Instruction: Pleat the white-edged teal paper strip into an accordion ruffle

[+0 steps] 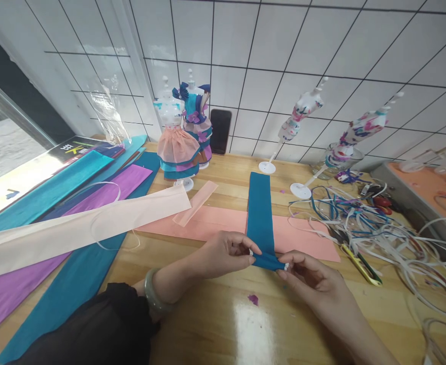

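A teal-blue strip (260, 213), of crepe paper or fabric, lies across a salmon-pink strip (302, 238) on the wooden table. Its near end is folded and gathered between my two hands. My left hand (226, 253) is closed, thumb and fingers pinching the left corner of that end. At the right corner, my right hand (314, 279) pinches the same end. Small white bits show at both corners beside my fingertips; I cannot make out what they are. A short peach strip (196, 204) lies beyond my left hand.
Long coloured strips (81, 253) spread over the left side. Two dressed mini mannequins (179, 147) and a phone (220, 132) stand by the tiled wall, with two bare mannequins (301, 114) farther right. Tangled ribbons (409, 253) and a yellow-green cutter (362, 264) lie at right.
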A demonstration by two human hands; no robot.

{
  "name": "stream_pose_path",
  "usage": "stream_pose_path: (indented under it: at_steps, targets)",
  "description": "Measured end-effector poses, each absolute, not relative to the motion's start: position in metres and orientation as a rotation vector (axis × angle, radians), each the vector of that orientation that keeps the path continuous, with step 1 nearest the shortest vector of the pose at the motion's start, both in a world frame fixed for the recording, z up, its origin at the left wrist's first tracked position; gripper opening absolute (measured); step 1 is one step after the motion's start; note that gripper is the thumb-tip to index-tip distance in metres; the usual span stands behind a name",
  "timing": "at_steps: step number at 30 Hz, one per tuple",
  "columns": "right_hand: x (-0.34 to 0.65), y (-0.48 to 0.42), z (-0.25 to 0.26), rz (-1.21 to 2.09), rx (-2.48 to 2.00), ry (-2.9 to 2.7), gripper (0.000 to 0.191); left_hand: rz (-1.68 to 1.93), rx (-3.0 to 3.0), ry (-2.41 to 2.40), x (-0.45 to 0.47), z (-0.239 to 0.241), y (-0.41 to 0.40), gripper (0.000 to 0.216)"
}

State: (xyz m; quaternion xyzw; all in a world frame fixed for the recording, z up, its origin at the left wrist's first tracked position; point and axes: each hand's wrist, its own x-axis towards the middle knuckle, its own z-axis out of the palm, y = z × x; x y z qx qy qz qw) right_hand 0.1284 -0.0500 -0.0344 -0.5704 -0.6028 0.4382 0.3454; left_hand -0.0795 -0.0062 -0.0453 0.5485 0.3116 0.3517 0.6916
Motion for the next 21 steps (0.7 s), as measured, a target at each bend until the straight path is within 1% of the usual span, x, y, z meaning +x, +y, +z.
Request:
stream_pose_path:
  at_steps: [10,15,21]
  targets:
    - [0.1256,-0.0513,-0.0368,0.862,-1.493,-1.730,0.016,0.811,1.249,0.703,-0.0776,-0.0501,-0.0061,0.018]
    - [0.1270,-0.0516,-0.0365,0.782,-1.477,-1.776,0.014,0.821,1.237,0.759,-0.0771,-0.0469,-0.0057,0.022]
    - [0.1256,-0.0516,-0.0345,0.770,-1.520,-1.754,0.017,0.805,1.230,0.777,-0.0783,-0.0463,-0.0053,0.025]
